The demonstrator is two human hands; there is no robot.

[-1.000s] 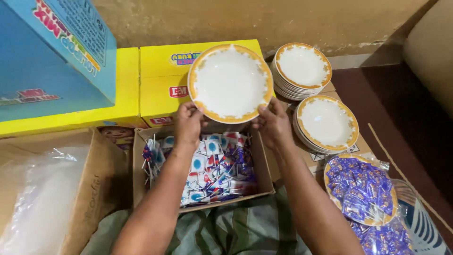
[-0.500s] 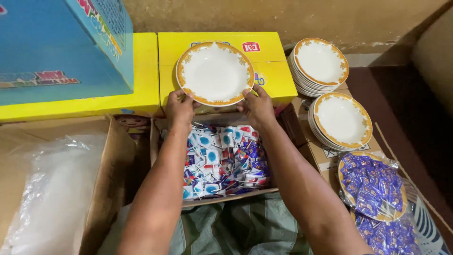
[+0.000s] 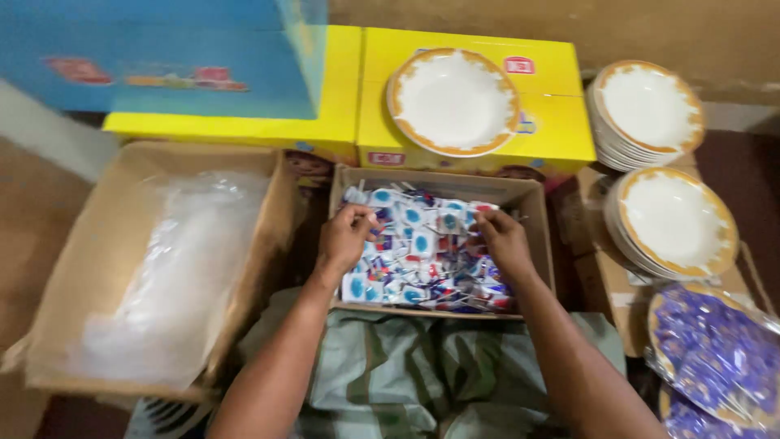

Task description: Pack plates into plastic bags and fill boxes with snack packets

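Note:
A white plate with an orange rim (image 3: 452, 100) lies alone on top of a yellow carton (image 3: 561, 122). Below it stands an open cardboard box (image 3: 536, 244) filled with small blue, red and purple sachets (image 3: 422, 244). My left hand (image 3: 345, 236) is inside the box at its left side, fingers pinched on a few sachets. My right hand (image 3: 497, 240) rests on the sachets at the box's right side, fingers curled into the pile.
Two stacks of matching plates (image 3: 646, 110) (image 3: 670, 223) sit at the right. A plate wrapped in plastic holds purple sachets (image 3: 719, 349) at lower right. A cardboard box with clear plastic bags (image 3: 162, 268) stands at left. A blue carton (image 3: 162, 57) sits on the yellow ones.
Both hands let go of the plate, which now rests on the yellow carton. They moved down into the sachet box. The camera shifted left.

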